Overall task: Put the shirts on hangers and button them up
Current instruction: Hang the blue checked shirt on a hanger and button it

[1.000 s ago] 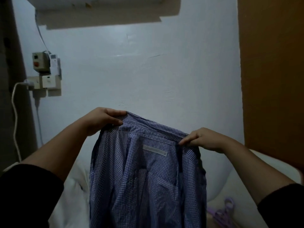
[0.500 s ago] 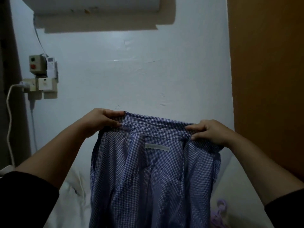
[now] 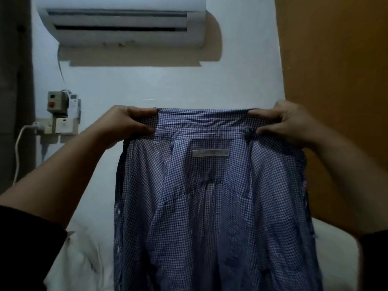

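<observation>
A blue-and-white checked shirt (image 3: 210,196) hangs in the air in front of me, collar up, its inside label facing me. My left hand (image 3: 128,122) pinches the left end of the collar between thumb and fingers. At the collar's right end my right hand (image 3: 281,120) grips the cloth the same way. The collar is stretched level between the two hands. The shirt's lower part runs out of the bottom of the frame. No hanger is in view now.
An air conditioner (image 3: 123,19) is mounted high on the white wall. A switch box and socket with a white cable (image 3: 60,114) sit at the left. An orange-brown panel (image 3: 336,80) fills the right. White bedding (image 3: 79,259) lies below.
Both hands have raised the shirt and pulled the collar wider and level. My view has tilted up, so the air conditioner shows and the purple hanger at the lower right has dropped out of sight.
</observation>
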Available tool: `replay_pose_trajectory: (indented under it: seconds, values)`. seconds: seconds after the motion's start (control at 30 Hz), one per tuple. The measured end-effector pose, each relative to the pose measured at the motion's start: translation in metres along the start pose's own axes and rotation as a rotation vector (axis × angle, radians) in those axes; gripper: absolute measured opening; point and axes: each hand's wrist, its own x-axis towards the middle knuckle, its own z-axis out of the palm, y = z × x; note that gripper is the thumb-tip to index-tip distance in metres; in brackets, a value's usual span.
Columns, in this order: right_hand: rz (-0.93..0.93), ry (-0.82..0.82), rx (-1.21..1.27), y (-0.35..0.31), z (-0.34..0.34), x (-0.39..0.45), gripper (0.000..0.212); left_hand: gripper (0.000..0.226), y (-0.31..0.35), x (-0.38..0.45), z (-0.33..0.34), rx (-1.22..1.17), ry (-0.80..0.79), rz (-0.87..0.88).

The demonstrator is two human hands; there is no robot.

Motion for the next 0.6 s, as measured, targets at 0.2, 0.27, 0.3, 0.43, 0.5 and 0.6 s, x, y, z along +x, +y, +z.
replay_pose_trajectory:
  seconds: [0.2,0.27,0.3,0.43,0.5,0.6]
  values:
    - [0.024,-0.018,-0.097,0.004,0.004,0.017,0.048,0.056,-0.017,0.015,0.012,0.035,0.026,-0.039]
    - [0.048,-0.095,-0.132,0.020,0.030,0.014,0.046,0.056,-0.042,0.018,0.022,0.115,0.013,-0.087]
    - [0.063,-0.142,-0.143,0.029,0.047,0.010,0.045,0.056,-0.057,0.018,0.029,0.168,-0.002,-0.117]
    - [0.168,-0.369,-0.171,0.077,0.138,-0.025,0.046,0.055,-0.142,0.005,0.068,0.363,-0.126,-0.245]
    - [0.238,-0.493,-0.158,0.103,0.190,-0.053,0.047,0.055,-0.194,-0.010,0.093,0.399,-0.202,-0.329]
    - [0.365,-0.648,-0.101,0.137,0.263,-0.105,0.048,0.055,-0.277,-0.045,0.134,0.457,-0.291,-0.413]
